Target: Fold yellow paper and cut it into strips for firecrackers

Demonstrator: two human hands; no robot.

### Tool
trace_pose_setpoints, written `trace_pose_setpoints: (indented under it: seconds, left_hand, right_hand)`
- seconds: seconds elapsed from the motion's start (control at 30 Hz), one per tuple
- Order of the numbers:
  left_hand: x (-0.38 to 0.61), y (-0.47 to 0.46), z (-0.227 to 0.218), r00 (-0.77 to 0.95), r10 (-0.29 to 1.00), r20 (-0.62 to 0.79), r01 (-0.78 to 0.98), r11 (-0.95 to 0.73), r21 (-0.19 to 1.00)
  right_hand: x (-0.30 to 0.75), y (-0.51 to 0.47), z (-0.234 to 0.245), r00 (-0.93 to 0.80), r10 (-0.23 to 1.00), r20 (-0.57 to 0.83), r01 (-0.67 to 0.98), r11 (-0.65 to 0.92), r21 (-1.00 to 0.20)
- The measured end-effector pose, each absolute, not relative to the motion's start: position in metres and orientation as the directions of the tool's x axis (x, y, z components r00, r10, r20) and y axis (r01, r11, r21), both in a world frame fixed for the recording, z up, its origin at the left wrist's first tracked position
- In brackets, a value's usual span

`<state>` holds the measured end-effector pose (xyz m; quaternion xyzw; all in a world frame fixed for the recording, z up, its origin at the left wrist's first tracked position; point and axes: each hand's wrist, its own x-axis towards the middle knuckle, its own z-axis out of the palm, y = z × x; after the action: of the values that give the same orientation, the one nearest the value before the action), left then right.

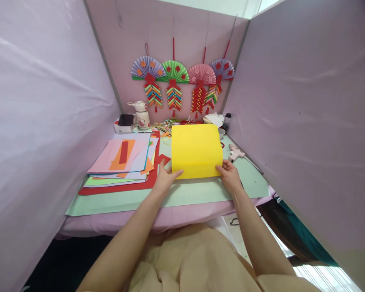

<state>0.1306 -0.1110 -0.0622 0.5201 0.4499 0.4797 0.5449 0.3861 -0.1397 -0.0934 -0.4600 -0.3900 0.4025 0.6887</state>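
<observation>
A yellow sheet of paper (196, 149) lies folded over on the pale green mat (200, 194), its fold curving at the far side. My left hand (165, 178) pinches its near left corner, thumb on top. At the near right corner, my right hand (229, 173) grips the two edges together. Both hands hold the sheet's near edge just above the mat.
A stack of coloured papers (124, 164) lies left of the sheet. A glue gun (235, 153) rests at the right. At the back stand a jar (142, 115), a small white device (125, 123) and paper scraps (170, 125). Paper fans (176, 77) hang on the pink partition walls.
</observation>
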Motion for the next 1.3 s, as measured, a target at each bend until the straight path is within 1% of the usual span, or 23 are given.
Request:
trace_pose_setpoints:
  seconds: [0.03, 0.07, 0.1, 0.17, 0.23, 0.33, 0.4, 0.6, 1.13, 1.3]
  left_hand:
    - [0.128, -0.105, -0.061, 0.249, 0.966, -0.062, -0.145, 0.101, 0.984]
    - [0.126, -0.101, -0.059, 0.336, 0.938, -0.089, -0.197, 0.162, 0.967]
    - [0.126, -0.098, -0.059, 0.387, 0.918, -0.085, -0.226, 0.184, 0.957]
    - [0.127, -0.094, -0.061, 0.415, 0.909, -0.050, -0.254, 0.169, 0.952]
    - [0.129, -0.093, -0.065, 0.407, 0.912, -0.045, -0.246, 0.157, 0.957]
    - [0.130, -0.092, -0.074, 0.356, 0.933, -0.052, -0.198, 0.129, 0.972]
    - [0.130, -0.091, -0.079, 0.319, 0.946, -0.051, -0.163, 0.108, 0.981]
    - [0.129, -0.088, -0.080, 0.270, 0.960, -0.076, -0.109, 0.109, 0.988]
    - [0.132, -0.091, -0.074, 0.290, 0.953, -0.091, -0.152, 0.140, 0.978]
    - [0.129, -0.094, -0.072, 0.301, 0.952, -0.049, -0.141, 0.095, 0.985]
  right_hand:
    - [0.386, -0.140, -0.092, 0.369, 0.914, 0.170, -0.202, 0.257, -0.945]
    - [0.385, -0.141, -0.091, 0.355, 0.920, 0.165, -0.205, 0.249, -0.946]
    - [0.384, -0.142, -0.089, 0.330, 0.931, 0.154, -0.208, 0.231, -0.951]
    - [0.382, -0.144, -0.085, 0.259, 0.959, 0.118, -0.206, 0.174, -0.963]
    - [0.379, -0.145, -0.082, 0.231, 0.971, 0.062, -0.176, 0.105, -0.979]
    - [0.377, -0.143, -0.082, 0.307, 0.952, -0.003, -0.120, 0.035, -0.992]
    - [0.375, -0.140, -0.084, 0.353, 0.935, -0.020, -0.104, 0.019, -0.994]
    - [0.374, -0.135, -0.086, 0.406, 0.913, -0.039, -0.069, -0.012, -0.998]
    - [0.370, -0.133, -0.082, 0.447, 0.894, -0.043, -0.022, -0.037, -0.999]
    - [0.370, -0.132, -0.082, 0.438, 0.897, -0.051, -0.005, -0.054, -0.999]
